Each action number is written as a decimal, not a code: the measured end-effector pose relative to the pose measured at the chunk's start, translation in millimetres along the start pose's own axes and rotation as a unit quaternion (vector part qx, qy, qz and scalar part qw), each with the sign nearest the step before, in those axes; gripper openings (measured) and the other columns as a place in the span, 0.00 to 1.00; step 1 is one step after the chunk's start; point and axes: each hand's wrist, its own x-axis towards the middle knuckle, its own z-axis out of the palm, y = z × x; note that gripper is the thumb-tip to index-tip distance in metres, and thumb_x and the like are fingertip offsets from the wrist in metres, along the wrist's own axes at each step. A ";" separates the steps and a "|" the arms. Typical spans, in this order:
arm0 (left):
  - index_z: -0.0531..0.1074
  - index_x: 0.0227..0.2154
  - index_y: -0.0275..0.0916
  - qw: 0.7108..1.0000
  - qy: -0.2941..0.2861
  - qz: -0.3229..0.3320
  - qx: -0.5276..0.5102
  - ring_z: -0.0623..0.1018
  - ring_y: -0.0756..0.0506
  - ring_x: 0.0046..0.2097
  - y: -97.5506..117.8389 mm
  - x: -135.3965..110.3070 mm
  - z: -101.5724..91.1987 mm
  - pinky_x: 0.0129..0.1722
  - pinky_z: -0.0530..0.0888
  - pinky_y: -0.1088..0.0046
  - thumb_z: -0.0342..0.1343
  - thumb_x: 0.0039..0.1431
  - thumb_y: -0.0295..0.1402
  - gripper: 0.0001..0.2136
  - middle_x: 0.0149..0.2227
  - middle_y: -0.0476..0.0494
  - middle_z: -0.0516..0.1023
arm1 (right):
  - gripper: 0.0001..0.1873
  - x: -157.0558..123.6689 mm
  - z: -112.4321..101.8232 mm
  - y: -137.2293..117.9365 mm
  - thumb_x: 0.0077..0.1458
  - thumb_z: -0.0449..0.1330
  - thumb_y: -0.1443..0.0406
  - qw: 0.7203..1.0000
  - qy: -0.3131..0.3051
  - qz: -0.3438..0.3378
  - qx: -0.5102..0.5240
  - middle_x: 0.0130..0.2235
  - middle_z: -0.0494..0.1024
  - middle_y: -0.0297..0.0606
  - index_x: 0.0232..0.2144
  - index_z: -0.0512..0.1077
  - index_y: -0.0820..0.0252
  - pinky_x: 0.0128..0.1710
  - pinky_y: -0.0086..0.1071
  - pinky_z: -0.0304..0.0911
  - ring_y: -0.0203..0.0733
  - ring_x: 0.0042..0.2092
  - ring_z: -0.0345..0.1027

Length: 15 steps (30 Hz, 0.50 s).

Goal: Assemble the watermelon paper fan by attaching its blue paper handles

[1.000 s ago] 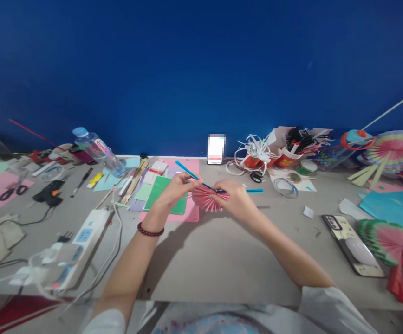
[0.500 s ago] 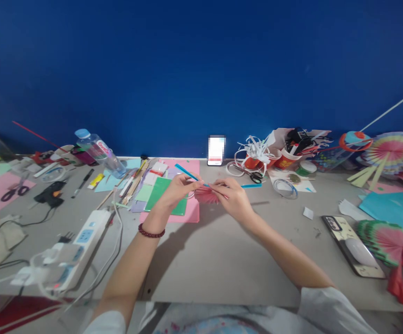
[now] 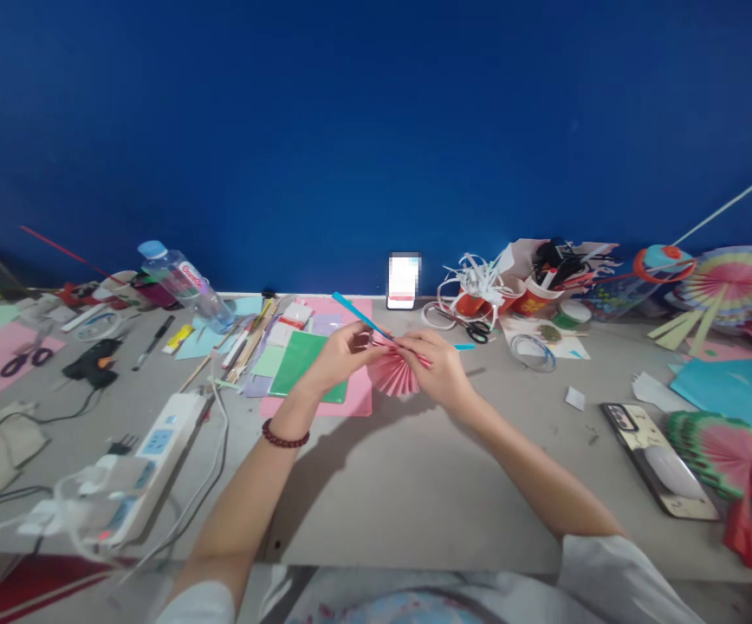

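A pink pleated paper fan is held above the desk between my two hands, its folds spread downward. My left hand pinches the fan's left edge with thumb and fingers. Closed round the right side of the fan is my right hand. A blue strip runs across the top of the fan; one end sticks up to the left, and the other shows beyond my right hand. Its middle is partly hidden by my fingers. Beneath my left hand lie a green packet and pink paper.
A phone leans on the blue wall. On the left are a power strip, a glue gun and a bottle. Cups, scissors, another phone and a watermelon-coloured paper fan lie right.
The pink fan has tilted and opened, so more of its pleats show below my hands. The blue strip's left end has risen slightly, and less of it shows on the right.
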 end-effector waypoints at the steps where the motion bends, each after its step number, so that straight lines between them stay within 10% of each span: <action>1: 0.74 0.39 0.35 1.000 0.011 -0.007 -0.002 0.76 0.47 0.38 0.7 0.0 0.8 0.37 0.73 0.71 0.66 0.47 0.39 0.18 0.36 0.42 0.78 | 0.11 0.3 -0.1 -1.0 0.60 0.56 0.67 1.000 -0.007 0.001 0.001 0.39 0.78 0.41 0.42 0.77 0.54 0.42 0.38 0.68 0.44 0.41 0.71; 15: 0.75 0.31 0.35 0.998 0.039 -0.045 0.011 0.76 0.48 0.32 8.5 -5.7 9.6 0.34 0.74 0.72 0.67 0.44 0.39 0.15 0.30 0.45 0.78 | 0.09 2.5 -5.6 -6.7 0.60 0.56 0.66 0.998 -0.052 0.036 0.028 0.34 0.80 0.39 0.33 0.78 0.56 0.37 0.34 0.67 0.42 0.36 0.73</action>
